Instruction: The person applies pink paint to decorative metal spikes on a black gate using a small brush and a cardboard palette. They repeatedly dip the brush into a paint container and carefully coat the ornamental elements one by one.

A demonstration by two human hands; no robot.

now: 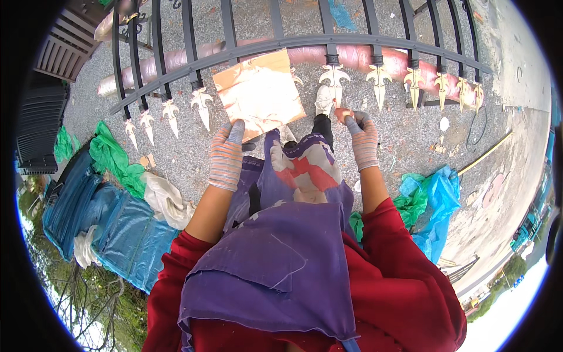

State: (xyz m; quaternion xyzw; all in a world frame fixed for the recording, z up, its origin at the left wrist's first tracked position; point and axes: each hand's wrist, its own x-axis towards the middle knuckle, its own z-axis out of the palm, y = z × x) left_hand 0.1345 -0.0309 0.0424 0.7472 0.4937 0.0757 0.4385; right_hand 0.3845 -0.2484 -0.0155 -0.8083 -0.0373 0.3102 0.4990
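My left hand [229, 154], in a striped knit glove, grips the lower left edge of a flat, bright piece of cardboard [258, 97]. The cardboard stands behind the spearheads and hides at least part of one. My right hand [363, 141], gloved alike, pinches a small reddish-brown pad [343, 114] just below the tip of a pale gold spearhead [335, 85]. Whether the pad touches that tip I cannot tell. The spearheads point toward me from a black metal fence panel [252, 50]; those at the right look more golden, such as this spearhead [413, 88].
Pink plastic-wrapped rolls [363, 57] lie under the panel on grey gravelly ground [182, 149]. Blue-wrapped bundles [126, 223] with green sheeting [111, 152] are at the left. Blue plastic [440, 199] and a wooden stick [487, 154] lie at the right.
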